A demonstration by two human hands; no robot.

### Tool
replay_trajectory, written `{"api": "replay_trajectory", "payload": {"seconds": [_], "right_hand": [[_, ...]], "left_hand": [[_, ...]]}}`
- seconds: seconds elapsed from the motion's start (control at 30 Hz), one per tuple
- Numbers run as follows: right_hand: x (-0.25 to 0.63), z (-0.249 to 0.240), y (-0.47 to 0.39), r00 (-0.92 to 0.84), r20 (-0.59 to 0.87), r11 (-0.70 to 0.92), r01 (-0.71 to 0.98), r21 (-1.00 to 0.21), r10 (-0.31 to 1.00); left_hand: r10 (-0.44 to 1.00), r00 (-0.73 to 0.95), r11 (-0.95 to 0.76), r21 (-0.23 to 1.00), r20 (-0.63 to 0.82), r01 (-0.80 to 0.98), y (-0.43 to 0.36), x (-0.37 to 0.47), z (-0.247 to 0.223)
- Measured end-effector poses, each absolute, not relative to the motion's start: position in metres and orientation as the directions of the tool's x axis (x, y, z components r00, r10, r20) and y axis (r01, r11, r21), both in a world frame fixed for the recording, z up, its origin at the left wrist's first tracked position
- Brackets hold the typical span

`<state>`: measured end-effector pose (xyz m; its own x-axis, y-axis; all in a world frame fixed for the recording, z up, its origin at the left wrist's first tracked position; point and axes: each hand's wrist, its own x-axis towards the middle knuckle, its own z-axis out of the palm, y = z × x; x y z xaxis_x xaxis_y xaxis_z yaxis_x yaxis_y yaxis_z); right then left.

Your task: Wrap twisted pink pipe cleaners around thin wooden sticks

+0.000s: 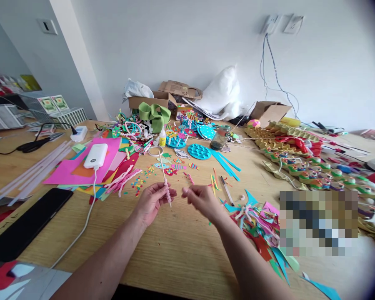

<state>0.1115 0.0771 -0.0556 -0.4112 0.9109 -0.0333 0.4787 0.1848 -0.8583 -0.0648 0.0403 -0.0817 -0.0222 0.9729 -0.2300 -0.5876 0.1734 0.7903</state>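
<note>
My left hand pinches a thin pale stick that stands nearly upright over the middle of the table. A pink fuzzy strip is coiled around the stick's lower part, at my fingers. Just to the right, my right hand is closed with fingers curled; whether anything is between them is too small to tell. Beyond the hands lie small paper fish, a scalloped blue disc and a glue bottle. Pink fuzzy strips lie left of my left hand.
A white power bank with a cable rests on pink paper; a black phone lies at left. Paper scraps, a pen and egg cartons are at right. Cardboard boxes stand behind.
</note>
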Motion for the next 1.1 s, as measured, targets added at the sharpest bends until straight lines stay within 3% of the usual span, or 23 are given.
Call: {"api": "replay_trajectory", "payload": {"seconds": [0.1, 0.33, 0.47, 0.63, 1.1], "right_hand": [[0.093, -0.066, 0.055, -0.592, -0.073, 0.153, 0.322, -0.934, 0.803], [0.088, -0.089, 0.055, -0.486, -0.043, 0.095, 0.255, -0.962, 0.873], [0.096, -0.089, 0.064, -0.289, -0.063, -0.048, 0.059, -0.997, 0.955], [0.1, -0.09, 0.069, -0.226, -0.103, -0.153, -0.22, -0.963, 0.969], [0.097, -0.091, 0.066, -0.197, -0.081, -0.121, -0.197, -0.973, 0.977]], "left_hand": [[0.979, -0.062, 0.121, 0.805, -0.192, -0.581, 0.041, -0.064, -0.083], [0.981, -0.056, 0.122, 0.823, -0.183, -0.554, 0.04, -0.064, -0.086], [0.966, 0.115, 0.259, 0.842, -0.233, -0.473, 0.035, -0.062, -0.083], [0.881, 0.357, 0.415, 0.872, -0.312, -0.261, 0.03, -0.059, -0.081], [0.873, 0.352, 0.414, 0.894, -0.337, -0.17, 0.03, -0.056, -0.085]]}}
